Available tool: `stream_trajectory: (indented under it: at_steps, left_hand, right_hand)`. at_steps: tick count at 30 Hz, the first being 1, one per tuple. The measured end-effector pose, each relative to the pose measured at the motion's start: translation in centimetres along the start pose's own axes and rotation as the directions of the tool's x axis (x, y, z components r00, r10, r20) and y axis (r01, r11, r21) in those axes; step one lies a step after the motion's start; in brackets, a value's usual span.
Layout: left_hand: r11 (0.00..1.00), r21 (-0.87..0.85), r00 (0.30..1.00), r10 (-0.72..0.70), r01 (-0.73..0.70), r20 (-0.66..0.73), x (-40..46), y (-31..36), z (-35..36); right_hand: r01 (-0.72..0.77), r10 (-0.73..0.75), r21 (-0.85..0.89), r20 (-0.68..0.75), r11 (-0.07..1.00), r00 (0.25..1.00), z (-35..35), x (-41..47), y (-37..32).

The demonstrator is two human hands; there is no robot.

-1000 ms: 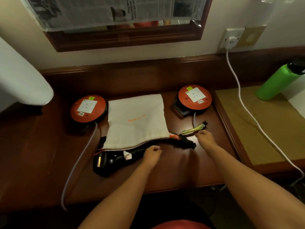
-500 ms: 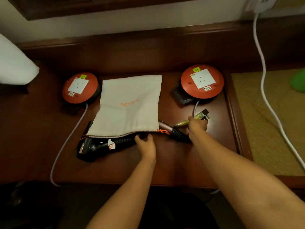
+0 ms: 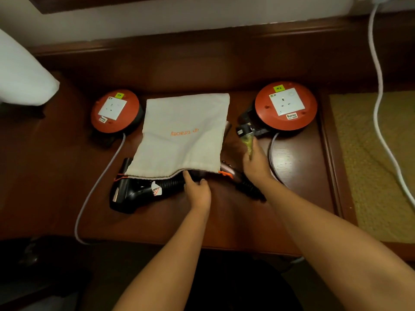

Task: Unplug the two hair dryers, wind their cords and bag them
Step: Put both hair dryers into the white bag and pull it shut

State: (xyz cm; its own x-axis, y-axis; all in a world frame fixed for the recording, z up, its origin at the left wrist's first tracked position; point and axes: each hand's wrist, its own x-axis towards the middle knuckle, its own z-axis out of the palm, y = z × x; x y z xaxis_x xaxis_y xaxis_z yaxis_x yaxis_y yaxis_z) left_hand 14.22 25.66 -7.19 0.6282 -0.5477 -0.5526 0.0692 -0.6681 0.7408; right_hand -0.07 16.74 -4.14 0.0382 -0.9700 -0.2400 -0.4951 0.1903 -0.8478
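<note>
A white drawstring bag [image 3: 183, 135] with orange lettering lies flat on the dark wooden desk [image 3: 224, 221]. A black hair dryer [image 3: 132, 193] pokes out from under the bag's near left edge. My left hand [image 3: 197, 189] touches the bag's open mouth, thumb and fingers spread at the hem. My right hand [image 3: 256, 162] grips a plug end [image 3: 243, 131] with yellow-green wrapping, lifted towards the right reel. A second dryer's handle [image 3: 233, 175] with ribbed black cord lies under my right wrist.
Two round orange extension reels with sockets sit on the desk, the left reel [image 3: 115, 111] and the right reel [image 3: 285, 105], each with a grey cable. A white cable [image 3: 379, 86] hangs from the wall at right over a woven mat [image 3: 370, 164]. A white pillow [image 3: 20, 79] is far left.
My right hand has lifted the plug end up and to the left, nearer the right reel. My left hand has moved to the bag's mouth. The camera has tilted downward.
</note>
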Motion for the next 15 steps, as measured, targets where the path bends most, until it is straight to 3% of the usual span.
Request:
stream_trajectory:
  at_steps: [2, 4, 7, 11, 15]
  left_hand:
    - [0.999, 0.023, 1.000, 0.026, -0.027, 0.005, -0.5, 0.2, -0.1]
    - [0.998, 0.039, 0.998, 0.054, -0.055, 0.010, -1.7, 1.2, -0.5]
    - [0.992, 0.096, 0.996, 0.085, -0.087, 0.023, -3.5, 2.1, -1.3]
    - [0.975, 0.135, 0.985, 0.171, -0.174, 0.033, -5.5, 0.9, -1.9]
    - [0.960, 0.143, 0.971, 0.233, -0.239, 0.057, -6.4, -0.4, -2.6]
  right_hand:
    - [0.007, 0.010, -0.116, 0.149, 0.993, 0.989, 0.0, -0.6, 0.2]
    - [0.046, -0.024, -0.089, 0.243, 0.995, 0.970, -0.5, -1.9, 0.3]
    - [0.094, -0.072, -0.066, 0.282, 0.993, 0.957, -1.5, -3.9, 0.9]
    - [0.072, 0.010, -0.233, 0.335, 0.970, 0.942, -2.1, -6.3, 2.5]
    - [0.032, 0.053, -0.256, 0.317, 0.966, 0.947, -2.4, -7.9, 3.6]
